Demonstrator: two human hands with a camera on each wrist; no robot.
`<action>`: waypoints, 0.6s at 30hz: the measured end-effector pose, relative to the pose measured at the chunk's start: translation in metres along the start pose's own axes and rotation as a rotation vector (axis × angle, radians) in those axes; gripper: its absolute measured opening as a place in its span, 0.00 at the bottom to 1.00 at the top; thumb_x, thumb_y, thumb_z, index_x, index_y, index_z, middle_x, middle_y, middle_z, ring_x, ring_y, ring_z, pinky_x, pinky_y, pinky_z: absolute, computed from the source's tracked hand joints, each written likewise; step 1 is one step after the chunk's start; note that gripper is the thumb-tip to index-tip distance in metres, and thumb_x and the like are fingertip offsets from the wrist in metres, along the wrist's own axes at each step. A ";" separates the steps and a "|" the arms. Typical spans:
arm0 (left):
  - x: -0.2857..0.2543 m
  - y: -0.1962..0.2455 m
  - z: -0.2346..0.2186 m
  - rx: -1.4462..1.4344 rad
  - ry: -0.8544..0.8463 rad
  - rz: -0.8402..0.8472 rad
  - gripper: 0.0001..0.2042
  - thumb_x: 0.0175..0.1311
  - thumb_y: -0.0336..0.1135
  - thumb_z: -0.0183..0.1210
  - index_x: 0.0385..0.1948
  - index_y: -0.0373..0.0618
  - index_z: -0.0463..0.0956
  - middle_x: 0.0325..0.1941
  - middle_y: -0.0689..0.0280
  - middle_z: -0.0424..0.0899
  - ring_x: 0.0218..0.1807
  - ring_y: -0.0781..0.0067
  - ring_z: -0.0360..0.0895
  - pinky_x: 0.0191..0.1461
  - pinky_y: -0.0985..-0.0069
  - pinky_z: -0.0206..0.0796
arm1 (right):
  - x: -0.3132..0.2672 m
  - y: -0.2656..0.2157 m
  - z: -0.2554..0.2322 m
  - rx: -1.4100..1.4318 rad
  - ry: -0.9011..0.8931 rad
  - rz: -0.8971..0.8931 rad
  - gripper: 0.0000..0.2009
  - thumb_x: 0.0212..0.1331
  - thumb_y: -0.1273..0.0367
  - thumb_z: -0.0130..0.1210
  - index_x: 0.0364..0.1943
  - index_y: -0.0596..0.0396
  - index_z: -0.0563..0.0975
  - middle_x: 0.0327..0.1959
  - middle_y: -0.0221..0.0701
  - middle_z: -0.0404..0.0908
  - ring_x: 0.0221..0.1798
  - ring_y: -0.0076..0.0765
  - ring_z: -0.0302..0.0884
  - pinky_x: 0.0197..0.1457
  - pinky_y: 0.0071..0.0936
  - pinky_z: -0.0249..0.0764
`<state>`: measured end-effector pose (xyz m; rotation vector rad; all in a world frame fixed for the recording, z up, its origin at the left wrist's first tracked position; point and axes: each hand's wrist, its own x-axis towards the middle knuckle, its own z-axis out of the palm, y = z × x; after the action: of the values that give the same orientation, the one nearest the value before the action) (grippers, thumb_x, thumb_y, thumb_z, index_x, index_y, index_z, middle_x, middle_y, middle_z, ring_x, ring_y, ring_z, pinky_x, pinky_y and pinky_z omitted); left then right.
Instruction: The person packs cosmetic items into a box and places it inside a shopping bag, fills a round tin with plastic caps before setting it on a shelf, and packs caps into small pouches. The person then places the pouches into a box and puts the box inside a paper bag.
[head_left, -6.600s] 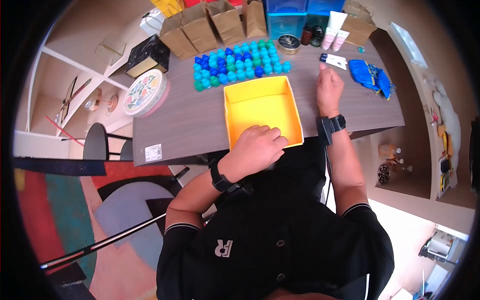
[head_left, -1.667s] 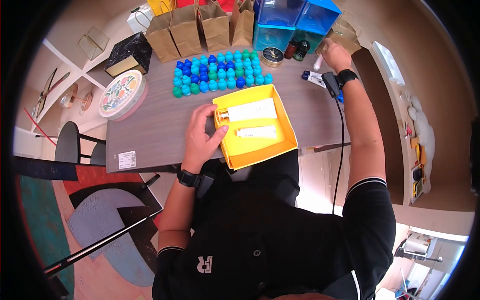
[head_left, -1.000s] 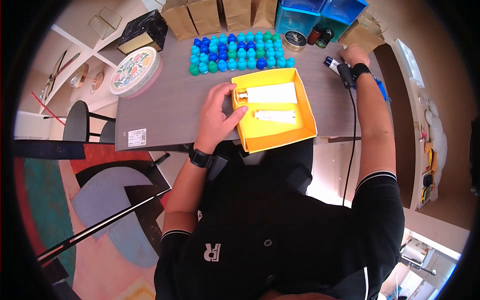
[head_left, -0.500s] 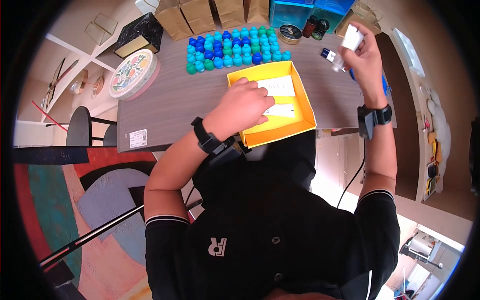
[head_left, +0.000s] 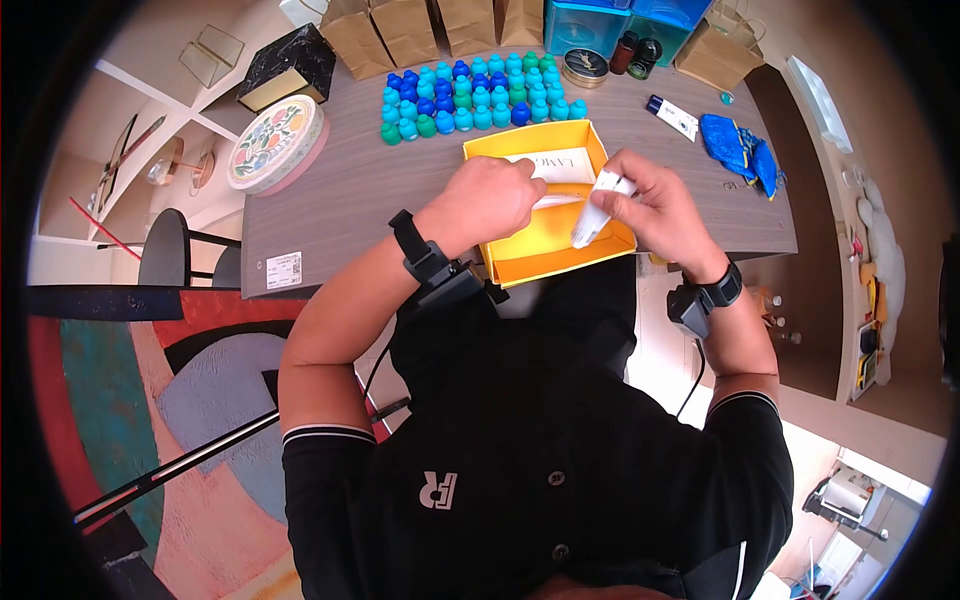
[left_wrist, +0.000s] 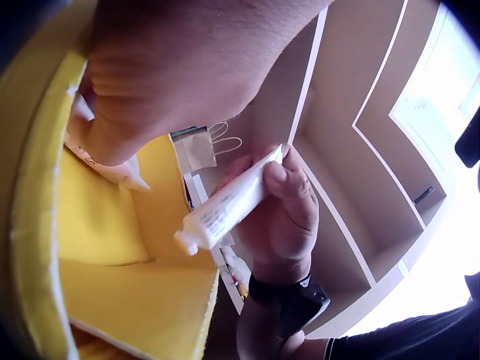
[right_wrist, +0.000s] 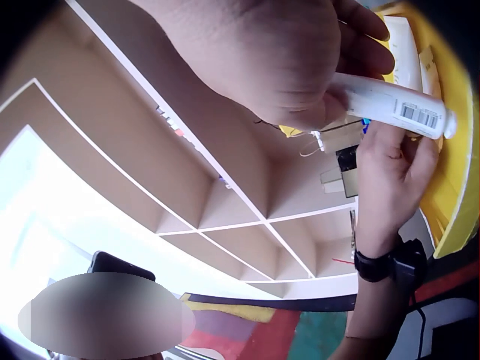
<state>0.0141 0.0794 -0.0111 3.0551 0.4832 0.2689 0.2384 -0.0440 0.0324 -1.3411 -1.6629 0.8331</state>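
Observation:
My left hand [head_left: 490,205] reaches into the yellow open box [head_left: 565,268], its fingers pinching one end of a small white tube [head_left: 557,201] there. Behind it in the box lies a larger white tube [head_left: 565,165] with lettering, partly covered by the hand. My right hand [head_left: 655,210] holds another small white tube [head_left: 600,210] over the box's right side, cap end slanting down. A printed barcode shows on this tube [right_wrist: 416,112] in the right wrist view. In the left wrist view the left hand [left_wrist: 165,82] hides much of the box's far end.
Rows of blue, teal and green bottle-shaped pieces [head_left: 480,95] stand behind the box. A dark-capped white tube [head_left: 673,117] and a blue bag [head_left: 738,150] lie at right. A round tin [head_left: 585,68], dark bottles [head_left: 640,55], paper bags [head_left: 400,35] and a floral round box [head_left: 277,145] surround them.
My right hand has brought the small tube from the back right of the table to over the box. The left hand has moved from the box's left rim to the small tube inside.

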 end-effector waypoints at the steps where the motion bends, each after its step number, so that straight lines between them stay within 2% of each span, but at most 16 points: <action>1: 0.000 -0.001 0.000 0.022 0.043 0.007 0.07 0.55 0.34 0.61 0.33 0.44 0.83 0.28 0.61 0.84 0.34 0.58 0.85 0.38 0.61 0.78 | -0.001 -0.003 0.002 -0.033 -0.044 0.030 0.07 0.66 0.70 0.62 0.43 0.58 0.78 0.33 0.30 0.80 0.35 0.23 0.77 0.40 0.25 0.74; 2: 0.001 -0.002 -0.001 0.022 0.045 0.009 0.07 0.55 0.34 0.61 0.33 0.44 0.83 0.28 0.61 0.84 0.34 0.58 0.85 0.38 0.61 0.78 | -0.002 -0.006 0.005 -0.066 -0.088 0.060 0.06 0.66 0.69 0.61 0.39 0.58 0.79 0.32 0.32 0.80 0.33 0.25 0.76 0.39 0.27 0.73; 3: 0.002 -0.002 -0.002 0.003 0.017 0.002 0.07 0.56 0.35 0.62 0.33 0.45 0.83 0.29 0.61 0.84 0.34 0.58 0.85 0.37 0.61 0.78 | -0.002 -0.013 0.007 -0.102 -0.083 0.056 0.07 0.65 0.69 0.61 0.35 0.58 0.80 0.33 0.35 0.80 0.33 0.32 0.78 0.39 0.30 0.72; 7: 0.007 -0.004 -0.013 0.021 -0.068 -0.022 0.06 0.58 0.37 0.62 0.33 0.47 0.83 0.32 0.61 0.84 0.34 0.58 0.85 0.36 0.62 0.78 | -0.003 -0.006 0.020 -0.113 -0.020 0.059 0.06 0.64 0.68 0.62 0.35 0.57 0.81 0.31 0.36 0.81 0.36 0.39 0.78 0.43 0.35 0.73; 9: 0.007 -0.008 -0.010 0.077 0.000 -0.011 0.06 0.59 0.36 0.61 0.32 0.48 0.83 0.32 0.62 0.84 0.34 0.58 0.85 0.36 0.63 0.78 | -0.003 -0.002 0.025 -0.717 0.085 -0.203 0.06 0.58 0.68 0.65 0.34 0.55 0.82 0.31 0.34 0.79 0.40 0.44 0.77 0.46 0.40 0.71; 10: 0.007 -0.009 -0.009 0.133 0.066 0.000 0.05 0.60 0.36 0.60 0.32 0.48 0.83 0.33 0.62 0.84 0.35 0.58 0.85 0.35 0.63 0.77 | -0.003 -0.002 0.027 -0.717 0.086 -0.203 0.06 0.58 0.68 0.65 0.34 0.55 0.82 0.31 0.34 0.79 0.40 0.44 0.77 0.46 0.40 0.71; 12: 0.005 -0.009 -0.010 0.150 0.073 -0.023 0.05 0.60 0.36 0.61 0.32 0.49 0.83 0.33 0.63 0.84 0.37 0.60 0.85 0.37 0.64 0.77 | -0.003 -0.003 0.029 -0.935 0.197 -0.233 0.07 0.52 0.67 0.67 0.33 0.52 0.83 0.32 0.33 0.78 0.43 0.43 0.76 0.48 0.41 0.69; 13: 0.004 -0.010 -0.011 0.167 0.082 -0.047 0.05 0.59 0.36 0.62 0.32 0.50 0.84 0.34 0.65 0.83 0.40 0.62 0.85 0.38 0.64 0.76 | -0.003 -0.004 0.027 -0.936 0.199 -0.233 0.07 0.52 0.67 0.67 0.33 0.52 0.83 0.32 0.33 0.78 0.43 0.43 0.76 0.48 0.41 0.69; 14: 0.003 -0.011 -0.013 0.166 0.081 -0.046 0.05 0.59 0.36 0.62 0.32 0.50 0.84 0.34 0.65 0.83 0.40 0.62 0.85 0.38 0.64 0.76 | -0.003 -0.006 0.024 -0.929 0.171 -0.271 0.08 0.50 0.67 0.67 0.33 0.51 0.83 0.33 0.32 0.78 0.44 0.41 0.76 0.48 0.39 0.69; 16: 0.000 -0.013 -0.016 0.075 0.118 -0.077 0.06 0.55 0.37 0.66 0.32 0.51 0.85 0.40 0.66 0.83 0.50 0.64 0.81 0.50 0.64 0.74 | -0.003 -0.007 0.021 -0.919 0.141 -0.303 0.08 0.49 0.67 0.67 0.34 0.51 0.83 0.33 0.32 0.78 0.45 0.40 0.76 0.47 0.38 0.69; 17: -0.002 -0.013 -0.018 0.072 0.115 -0.075 0.06 0.55 0.37 0.66 0.32 0.51 0.85 0.40 0.66 0.83 0.50 0.64 0.81 0.50 0.64 0.74 | -0.002 -0.006 0.019 -0.911 0.037 -0.338 0.08 0.48 0.67 0.67 0.34 0.50 0.84 0.33 0.32 0.78 0.44 0.40 0.76 0.48 0.38 0.69; 18: -0.005 -0.015 -0.021 -0.018 0.156 -0.032 0.07 0.52 0.37 0.68 0.33 0.52 0.85 0.44 0.66 0.83 0.54 0.63 0.78 0.56 0.63 0.70 | 0.000 -0.005 0.018 -0.904 -0.065 -0.372 0.08 0.48 0.67 0.67 0.34 0.49 0.84 0.33 0.31 0.79 0.44 0.39 0.77 0.48 0.37 0.70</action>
<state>0.0015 0.0919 0.0076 3.0202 0.5328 0.5095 0.2203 -0.0449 0.0285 -1.4794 -2.3720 -0.1463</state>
